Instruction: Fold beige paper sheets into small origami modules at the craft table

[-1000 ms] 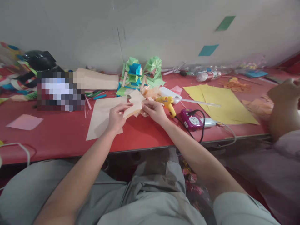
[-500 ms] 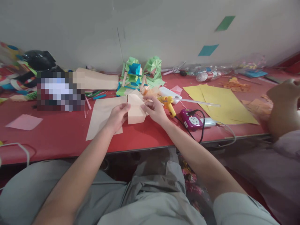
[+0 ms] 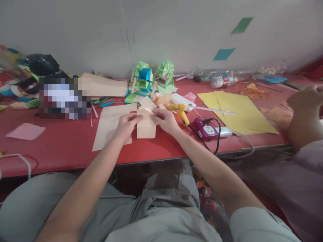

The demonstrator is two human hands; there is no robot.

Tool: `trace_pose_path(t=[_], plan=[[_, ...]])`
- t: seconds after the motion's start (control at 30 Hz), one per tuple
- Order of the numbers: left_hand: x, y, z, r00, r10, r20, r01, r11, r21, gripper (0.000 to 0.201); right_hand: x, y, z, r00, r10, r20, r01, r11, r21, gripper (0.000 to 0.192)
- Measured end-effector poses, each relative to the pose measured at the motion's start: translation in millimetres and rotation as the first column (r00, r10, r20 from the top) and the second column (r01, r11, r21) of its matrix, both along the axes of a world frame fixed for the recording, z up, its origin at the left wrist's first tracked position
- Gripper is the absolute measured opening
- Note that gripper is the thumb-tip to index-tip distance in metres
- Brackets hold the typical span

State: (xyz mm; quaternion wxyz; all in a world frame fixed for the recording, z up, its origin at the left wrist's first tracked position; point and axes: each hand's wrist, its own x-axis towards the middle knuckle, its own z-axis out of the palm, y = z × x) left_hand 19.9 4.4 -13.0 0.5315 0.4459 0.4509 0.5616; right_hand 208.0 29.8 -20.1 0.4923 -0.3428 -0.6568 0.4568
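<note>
A small folded piece of cream paper (image 3: 146, 129) is held between my two hands, just above the red table. My left hand (image 3: 127, 127) pinches its left edge with thumb and fingers. On the opposite edge my right hand (image 3: 165, 120) grips it in the same way. Creases cross the piece, and its upper part tilts up and away. Beneath my left hand lies a larger cream sheet (image 3: 106, 126). A yellow glue gun (image 3: 182, 112) with a clear glue stick rests just right of my right hand.
Green and blue folded-paper wheels (image 3: 145, 79) stand at the back. To the right are a purple power socket (image 3: 205, 129) with cables, yellow sheets (image 3: 239, 111) and a plastic bottle (image 3: 223, 81). Another person's arm (image 3: 305, 114) rests at the far right. Pink paper (image 3: 26, 131) lies left.
The lower flap of the cream paper has come down flatter and nearer to me. My right hand's fingers have drawn in along its upper right edge.
</note>
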Motion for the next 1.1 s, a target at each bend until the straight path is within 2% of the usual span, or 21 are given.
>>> trace_pose_path(t=[0.1, 0.23, 0.4, 0.5, 0.6, 0.73, 0.83, 0.9, 1.0, 1.1], plan=[[1.2, -1.2, 5.1, 0.999, -0.014, 0.045, 0.016, 0.998, -0.057, 0.029, 0.9, 2.6, -2.8, 1.0, -0.018, 0.015, 0.016, 0.993, 0.115, 0.027], [-0.4, -2.2, 11.9, 0.996, -0.037, 0.087, 0.047, 0.993, -0.113, 0.024, 2.8, 4.1, -4.4, 0.996, -0.038, 0.079, 0.024, 0.985, 0.173, 0.021], [-5.8, 1.0, 11.7, 0.984, -0.095, 0.149, 0.115, 0.984, -0.135, 0.019, 3.3, -1.2, 2.3, 0.997, -0.016, 0.08, -0.006, 0.965, 0.264, 0.02], [-6.0, 1.6, 12.3, 0.982, -0.087, 0.166, 0.115, 0.979, -0.166, 0.015, 2.9, -4.6, 4.1, 0.995, -0.028, 0.095, -0.003, 0.954, 0.301, 0.022], [-4.4, -0.7, 14.7, 0.983, -0.101, 0.155, 0.129, 0.974, -0.187, 0.026, 2.5, -6.4, 3.7, 0.989, -0.065, 0.135, 0.018, 0.945, 0.327, 0.024], [-3.4, -3.8, 13.0, 0.984, -0.142, 0.104, 0.152, 0.985, -0.087, 0.039, 2.8, -7.6, 5.6, 0.985, -0.083, 0.151, 0.023, 0.932, 0.363, 0.023], [-3.8, -4.2, 9.1, 0.993, -0.114, 0.038, 0.116, 0.992, -0.045, 0.051, 2.9, -8.2, 8.8, 0.992, -0.051, 0.111, 0.011, 0.941, 0.338, 0.017], [-3.0, -4.9, 8.6, 0.992, -0.12, -0.043, 0.12, 0.993, -0.005, 0.055, 2.4, -8.4, 10.0, 0.996, -0.037, 0.079, 0.014, 0.964, 0.265, 0.016], [0.2, -7.9, 12.3, 0.971, -0.142, -0.194, 0.157, 0.986, 0.062, 0.059, 0.6, -8.9, 9.9, 0.998, -0.037, 0.057, 0.029, 0.99, 0.134, 0.027], [3.8, -11.0, 16.7, 0.94, -0.142, -0.311, 0.182, 0.978, 0.101, 0.061, -1.0, -9.6, 9.3, 0.995, -0.036, 0.09, 0.029, 0.996, 0.087, 0.037]])
